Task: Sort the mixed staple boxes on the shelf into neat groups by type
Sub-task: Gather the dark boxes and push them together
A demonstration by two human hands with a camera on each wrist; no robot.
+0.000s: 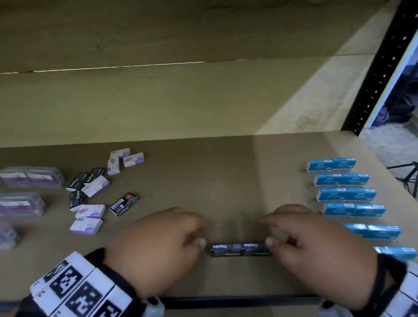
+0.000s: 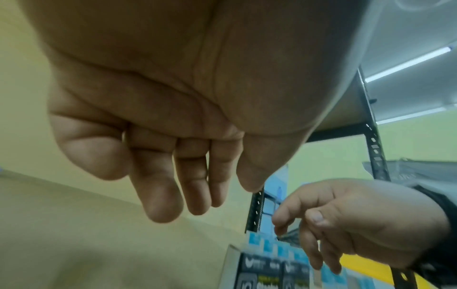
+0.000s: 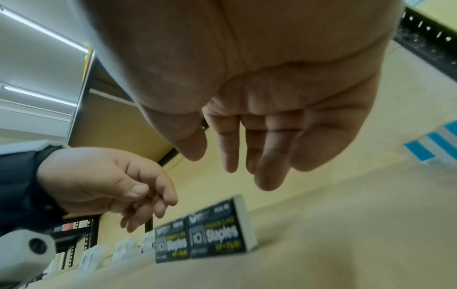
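Both hands hover low over the shelf (image 1: 230,176) near its front edge, with 2 black staple boxes (image 1: 240,249) standing side by side between them. Left hand (image 1: 158,246) sits just left of the pair, fingers loosely bent and a little apart, holding nothing; its thumb tip is right by the left end of the boxes, though contact cannot be told. Right hand (image 1: 315,245) sits just right of the pair, fingers likewise relaxed and spread, thumb tip close to the right end. From the right wrist the 2 boxes show clear of both hands, standing on edge on the shelf below the fingers (image 3: 269,166). From the left wrist the fingers (image 2: 160,195) hang loose and empty above the boxes. Right of the right hand runs a row of blue boxes (image 1: 345,193), laid in pairs. Beyond and left of the left hand lies a loose heap of purple-and-white boxes (image 1: 92,214) and more black boxes (image 1: 123,204), with clear plastic cases (image 1: 9,205) further left
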